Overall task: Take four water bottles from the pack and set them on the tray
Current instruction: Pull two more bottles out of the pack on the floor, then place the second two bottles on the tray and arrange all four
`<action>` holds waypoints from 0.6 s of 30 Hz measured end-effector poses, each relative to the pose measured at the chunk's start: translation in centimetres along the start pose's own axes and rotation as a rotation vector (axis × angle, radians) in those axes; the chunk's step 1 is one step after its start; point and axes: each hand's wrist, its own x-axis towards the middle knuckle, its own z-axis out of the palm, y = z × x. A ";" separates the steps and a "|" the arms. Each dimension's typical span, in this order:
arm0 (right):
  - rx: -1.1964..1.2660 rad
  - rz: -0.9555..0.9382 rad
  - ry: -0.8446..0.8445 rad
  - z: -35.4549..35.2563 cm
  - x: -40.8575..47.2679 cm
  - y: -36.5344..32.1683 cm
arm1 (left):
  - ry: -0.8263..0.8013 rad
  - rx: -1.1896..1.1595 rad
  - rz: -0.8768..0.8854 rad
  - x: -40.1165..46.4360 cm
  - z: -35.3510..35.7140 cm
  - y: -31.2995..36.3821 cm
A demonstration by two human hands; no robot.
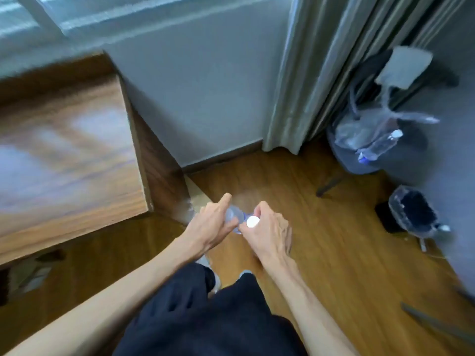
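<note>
Bottle is hanging over the floor, near centre, both hands gripping it: left hand wrapping the body, right hand pinching beside the cap. No tray is showing; carrying it level seems wise.

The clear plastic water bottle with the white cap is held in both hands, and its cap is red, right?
Not quite. The head view shows the clear plastic water bottle held by the left hand and right hand, but its cap is white, not red.
</note>
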 end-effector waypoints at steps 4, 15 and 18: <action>-0.088 -0.235 -0.059 -2.9 -2.7 -6.2 | 0.149 -0.103 -0.100 -5.3 -4.1 -2.5; -0.184 -0.667 -0.237 2.4 -11.9 -26.4 | 0.464 -0.220 -0.449 -23.4 -15.3 -14.8; -0.169 -0.788 -0.282 5.7 -15.3 -32.4 | 0.538 -0.233 -0.526 -28.6 -17.9 -19.3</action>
